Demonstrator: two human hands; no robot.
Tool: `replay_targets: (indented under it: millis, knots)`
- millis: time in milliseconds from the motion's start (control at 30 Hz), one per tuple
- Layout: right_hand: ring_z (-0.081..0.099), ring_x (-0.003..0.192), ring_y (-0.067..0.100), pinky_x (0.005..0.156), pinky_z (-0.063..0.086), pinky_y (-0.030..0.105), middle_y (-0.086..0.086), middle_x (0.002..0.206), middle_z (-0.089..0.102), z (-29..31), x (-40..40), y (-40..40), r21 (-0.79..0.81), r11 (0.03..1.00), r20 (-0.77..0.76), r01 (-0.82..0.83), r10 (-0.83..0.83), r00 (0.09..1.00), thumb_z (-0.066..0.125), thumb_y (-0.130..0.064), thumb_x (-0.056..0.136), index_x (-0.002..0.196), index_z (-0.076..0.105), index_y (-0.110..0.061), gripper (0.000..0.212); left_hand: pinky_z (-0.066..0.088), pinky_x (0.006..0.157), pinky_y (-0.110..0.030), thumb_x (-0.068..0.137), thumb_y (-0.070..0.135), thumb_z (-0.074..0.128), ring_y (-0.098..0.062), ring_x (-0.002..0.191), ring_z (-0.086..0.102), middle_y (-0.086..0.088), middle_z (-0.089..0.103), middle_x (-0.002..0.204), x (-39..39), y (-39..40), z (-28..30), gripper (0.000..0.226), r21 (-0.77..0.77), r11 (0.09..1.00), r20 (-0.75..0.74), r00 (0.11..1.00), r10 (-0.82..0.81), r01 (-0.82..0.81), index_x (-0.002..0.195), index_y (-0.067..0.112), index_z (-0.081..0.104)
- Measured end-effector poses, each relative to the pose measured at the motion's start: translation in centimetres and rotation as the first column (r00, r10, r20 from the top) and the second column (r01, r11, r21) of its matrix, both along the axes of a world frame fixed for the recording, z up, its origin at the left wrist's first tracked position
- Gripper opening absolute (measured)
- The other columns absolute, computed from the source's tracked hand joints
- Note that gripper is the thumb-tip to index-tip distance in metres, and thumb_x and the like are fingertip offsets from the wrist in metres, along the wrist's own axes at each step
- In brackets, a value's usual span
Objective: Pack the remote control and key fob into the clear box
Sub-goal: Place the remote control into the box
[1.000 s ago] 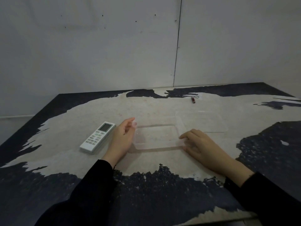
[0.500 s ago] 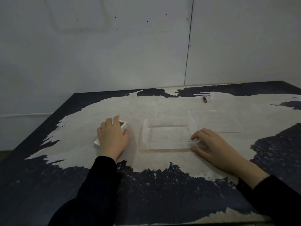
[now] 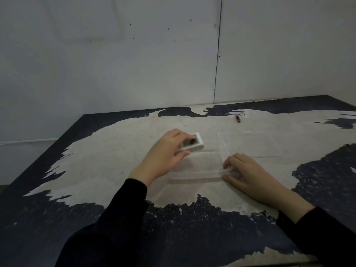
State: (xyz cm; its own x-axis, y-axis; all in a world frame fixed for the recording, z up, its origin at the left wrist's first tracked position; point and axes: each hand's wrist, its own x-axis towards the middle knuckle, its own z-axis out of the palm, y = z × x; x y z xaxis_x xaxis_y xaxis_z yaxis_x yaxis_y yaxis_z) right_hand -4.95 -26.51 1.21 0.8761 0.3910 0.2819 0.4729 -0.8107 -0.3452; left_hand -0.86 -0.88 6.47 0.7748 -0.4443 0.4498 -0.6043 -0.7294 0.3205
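Observation:
My left hand (image 3: 163, 157) grips the white remote control (image 3: 193, 144) and holds it raised over the left end of the clear box (image 3: 200, 170); only the remote's screen end shows past my fingers. My right hand (image 3: 248, 172) rests on the box's right end, thumb and fingers pinching its rim. The small red key fob (image 3: 238, 118) with its ring lies far back on the table, apart from both hands.
The box's clear lid (image 3: 250, 143) lies flat just behind and right of the box. The table (image 3: 115, 151) has a worn pale middle and dark edges. A grey wall stands directly behind it.
My left hand closed on the remote where it lay at the left, lifted it and carried it right, over the box. My right hand stayed on the box.

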Motion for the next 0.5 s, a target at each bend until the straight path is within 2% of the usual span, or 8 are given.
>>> replay_targets:
  millis: [67,200,300,433,500]
  knots:
    - [0.045,0.087,0.004,0.076,0.041,0.022,-0.015,0.097,0.049,0.1,0.0,0.0,-0.005,1.000,0.001,0.004,-0.004,1.000,0.053,-0.044,0.085,0.095,0.049,-0.034,0.015,0.044,0.093,-0.029,0.084,0.024,0.063,-0.013,0.102,0.051,-0.001,0.058,0.117,0.6,-1.5,0.0,0.037,0.110,0.991,-0.082,0.994,-0.071,0.079,0.121,0.022,0.055]
    - [0.044,0.085,0.005,0.076,0.041,0.024,-0.013,0.096,0.049,0.2,0.0,0.0,-0.015,1.000,0.007,-0.001,0.001,1.000,0.053,-0.043,0.086,0.095,0.049,-0.031,0.015,0.044,0.089,-0.038,0.083,0.020,0.063,-0.023,0.103,0.052,-0.007,0.058,0.112,1.6,-2.8,-0.4,0.033,0.248,0.966,-0.149,0.988,-0.032,0.069,0.115,0.018,0.058]
    - [0.044,0.086,0.005,0.077,0.042,0.024,-0.013,0.097,0.048,0.1,0.0,0.0,-0.018,1.000,0.004,0.001,-0.001,1.000,0.051,-0.044,0.086,0.094,0.048,-0.031,0.016,0.044,0.090,-0.039,0.081,0.017,0.064,-0.023,0.103,0.052,-0.007,0.058,0.111,1.9,-3.4,-0.9,0.032,0.199,0.978,-0.176,0.984,-0.025,0.060,0.112,0.018,0.059]
    - [0.044,0.089,0.008,0.079,0.042,0.025,-0.013,0.097,0.047,0.4,0.0,0.2,-0.025,1.000,-0.005,-0.011,0.010,1.000,0.052,-0.043,0.087,0.097,0.049,-0.030,0.016,0.041,0.089,-0.029,0.077,0.017,0.070,-0.022,0.101,0.054,-0.009,0.058,0.112,2.2,-3.8,-1.5,0.036,0.118,0.989,-0.246,0.967,-0.062,0.093,0.112,0.015,0.061]
    - [0.045,0.090,0.008,0.081,0.043,0.027,-0.013,0.099,0.047,0.4,0.0,0.1,-0.032,0.999,-0.005,-0.008,0.008,1.000,0.051,-0.044,0.087,0.100,0.049,-0.030,0.019,0.042,0.089,-0.029,0.076,0.020,0.071,-0.022,0.100,0.056,-0.008,0.061,0.109,2.2,-3.7,-1.6,0.034,0.100,0.990,-0.218,0.973,-0.076,0.100,0.109,0.014,0.064]
